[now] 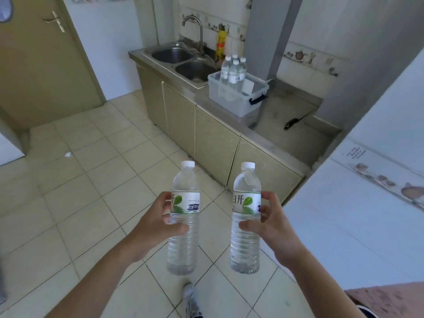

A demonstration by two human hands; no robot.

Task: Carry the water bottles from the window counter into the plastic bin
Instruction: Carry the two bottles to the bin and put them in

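Observation:
My left hand [158, 216] grips a clear water bottle [184, 180] with a white cap and a green-leaf label, held upright over the tiled floor. My right hand [268, 223] grips a second, matching water bottle [246, 244], also upright. Ahead on the steel counter stands the clear plastic bin [229, 97] with a dark handle clip. Several water bottles [234, 70] stand upright inside the bin at its far left end. The bin is well beyond both hands.
A double steel sink [183, 60] with a tall faucet [195, 26] lies left of the bin. Cabinet doors [206, 134] run below the counter. A dark object [292, 122] lies on the counter to the right. A door [39, 65] is at left, a white wall [367, 203] at right.

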